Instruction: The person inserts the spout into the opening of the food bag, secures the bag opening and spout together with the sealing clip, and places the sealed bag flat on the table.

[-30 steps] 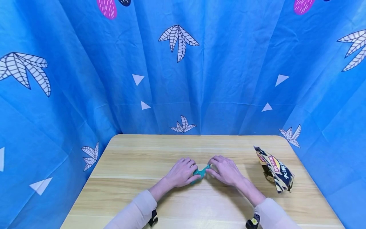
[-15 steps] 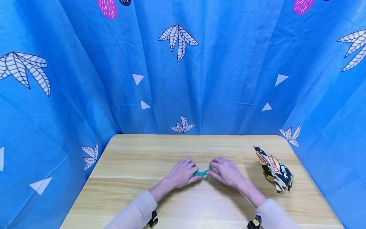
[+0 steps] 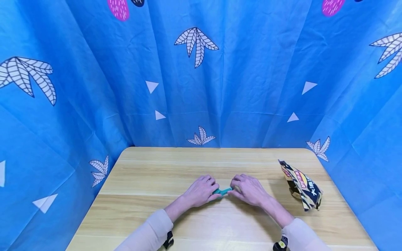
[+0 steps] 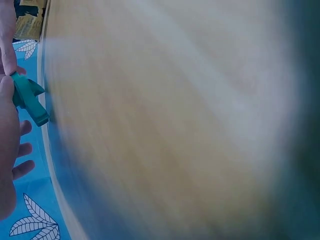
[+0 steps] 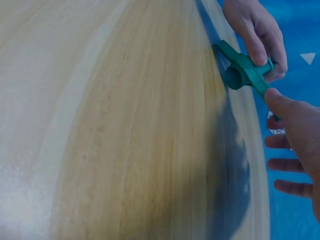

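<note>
A green plastic bag clip (image 3: 224, 191), a bar with a short round stub like a spout, is held between both hands over the middle of the table. My left hand (image 3: 201, 191) pinches its left part. The right hand (image 3: 249, 190) has thumb and forefinger on its right end. In the right wrist view, the round stub of the clip (image 5: 233, 78) faces the tabletop, and the left thumb presses near its middle. There, the other right fingers (image 5: 295, 189) stretch out apart from it. The left wrist view catches the clip (image 4: 30, 98) at its left edge.
A black and yellow chip bag (image 3: 303, 186) stands on the right side of the wooden table (image 3: 150, 174), its lower side folded. Blue patterned curtains (image 3: 263, 69) hang behind the table and along both sides.
The clip's right end has come down, so the bar lies flatter and less of it shows. Both hands have shifted slightly toward the near edge. The chip bag has stayed put.
</note>
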`<action>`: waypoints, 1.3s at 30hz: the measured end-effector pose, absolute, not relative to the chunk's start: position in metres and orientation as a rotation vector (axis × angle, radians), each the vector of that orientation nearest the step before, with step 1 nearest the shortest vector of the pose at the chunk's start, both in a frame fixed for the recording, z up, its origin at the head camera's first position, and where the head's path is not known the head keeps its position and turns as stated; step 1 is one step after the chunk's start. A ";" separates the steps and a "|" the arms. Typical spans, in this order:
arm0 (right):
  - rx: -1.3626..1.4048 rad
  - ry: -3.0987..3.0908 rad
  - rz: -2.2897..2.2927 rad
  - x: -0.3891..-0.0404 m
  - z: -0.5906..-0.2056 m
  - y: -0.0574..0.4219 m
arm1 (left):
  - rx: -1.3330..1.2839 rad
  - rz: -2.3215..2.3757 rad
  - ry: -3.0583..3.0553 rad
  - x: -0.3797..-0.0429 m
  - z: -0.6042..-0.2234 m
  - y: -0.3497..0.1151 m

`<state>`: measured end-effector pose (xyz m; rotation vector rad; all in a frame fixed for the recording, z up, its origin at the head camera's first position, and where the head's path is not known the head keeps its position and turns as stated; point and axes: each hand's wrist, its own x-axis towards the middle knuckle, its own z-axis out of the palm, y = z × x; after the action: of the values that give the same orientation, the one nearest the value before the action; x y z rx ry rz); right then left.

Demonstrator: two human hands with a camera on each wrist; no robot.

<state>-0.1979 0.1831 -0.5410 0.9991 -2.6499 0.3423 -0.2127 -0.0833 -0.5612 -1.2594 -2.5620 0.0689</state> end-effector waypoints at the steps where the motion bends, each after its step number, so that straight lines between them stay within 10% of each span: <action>1: 0.998 -2.647 0.330 -0.197 -0.541 0.183 | -1.259 0.067 -2.565 -0.212 -0.561 -0.083; 39: 0.925 -2.566 0.314 -0.172 -0.546 0.182 | -1.234 0.043 -2.653 -0.211 -0.560 -0.082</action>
<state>-0.1717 0.1817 -0.5461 0.9251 -2.5660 0.3140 -0.2113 -0.0825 -0.5597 -1.2338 -2.6532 0.0432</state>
